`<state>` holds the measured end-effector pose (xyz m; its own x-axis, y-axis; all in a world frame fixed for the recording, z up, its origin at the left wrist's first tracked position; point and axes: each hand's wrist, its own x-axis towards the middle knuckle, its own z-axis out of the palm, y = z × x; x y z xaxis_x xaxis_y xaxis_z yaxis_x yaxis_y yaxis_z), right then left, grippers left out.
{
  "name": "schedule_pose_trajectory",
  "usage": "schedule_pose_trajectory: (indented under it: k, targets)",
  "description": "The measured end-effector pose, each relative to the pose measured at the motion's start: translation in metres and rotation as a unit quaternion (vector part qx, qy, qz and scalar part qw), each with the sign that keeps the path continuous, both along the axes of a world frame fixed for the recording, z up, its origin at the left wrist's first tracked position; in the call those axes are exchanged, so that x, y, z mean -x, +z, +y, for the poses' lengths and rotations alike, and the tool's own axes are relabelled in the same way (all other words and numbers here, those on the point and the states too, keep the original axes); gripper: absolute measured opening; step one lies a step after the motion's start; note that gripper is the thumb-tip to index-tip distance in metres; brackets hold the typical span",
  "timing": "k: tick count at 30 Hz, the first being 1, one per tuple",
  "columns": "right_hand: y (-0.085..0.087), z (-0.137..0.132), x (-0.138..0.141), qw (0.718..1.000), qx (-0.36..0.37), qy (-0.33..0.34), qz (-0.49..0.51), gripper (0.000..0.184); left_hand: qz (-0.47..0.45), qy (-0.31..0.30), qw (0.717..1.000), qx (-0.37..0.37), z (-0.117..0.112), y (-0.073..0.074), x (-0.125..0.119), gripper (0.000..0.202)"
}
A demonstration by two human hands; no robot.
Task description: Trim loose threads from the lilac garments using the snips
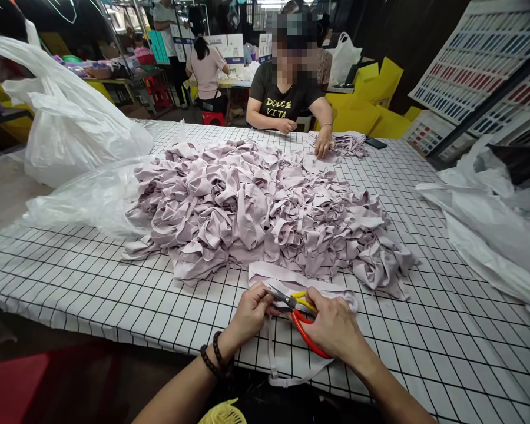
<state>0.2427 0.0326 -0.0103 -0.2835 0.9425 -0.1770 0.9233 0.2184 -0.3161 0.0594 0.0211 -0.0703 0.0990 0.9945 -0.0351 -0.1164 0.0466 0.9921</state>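
In the head view my right hand is closed round scissors with one red and one yellow handle. Their blades point left and touch the space beside the fingertips of my left hand. That hand pinches the edge of a pale lilac garment with straps, lying on the table edge nearest me. A thin strap hangs from it toward the front of the table. Just beyond both hands rises a large heap of similar lilac garments.
A grid-patterned cloth covers the table. Clear plastic bags lie at the left, white bags at the right. Across the table a person reaches toward a smaller lilac stack beside a phone.
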Motion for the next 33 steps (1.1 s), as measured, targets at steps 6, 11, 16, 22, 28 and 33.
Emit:
schedule_pose_trajectory:
  k: [6,11,16,22,28,33]
  targets:
    - [-0.001,0.001,0.002,1.000,-0.007,0.003,0.000,0.028,-0.004,0.002,1.000,0.005,0.000,0.003,0.000,0.035]
    - [-0.002,0.001,0.003,1.000,-0.014,0.009,-0.009,0.024,-0.004,0.004,1.000,0.011,0.000,0.002,0.000,0.037]
    - [-0.005,0.002,0.001,0.999,-0.039,0.021,-0.008,0.021,-0.006,0.002,1.000,0.017,0.000,0.002,-0.001,0.040]
    - [-0.004,0.004,-0.001,0.999,-0.040,0.025,-0.014,0.028,-0.009,0.002,1.000,0.027,-0.001,0.002,-0.001,0.041]
    - [-0.007,0.005,-0.001,0.998,-0.050,0.029,-0.025,0.028,-0.006,-0.002,1.000,0.031,-0.001,0.003,0.000,0.039]
    - [-0.013,0.006,-0.004,0.998,-0.042,0.039,-0.016,0.028,-0.001,-0.003,1.000,0.031,-0.002,0.002,0.001,0.039]
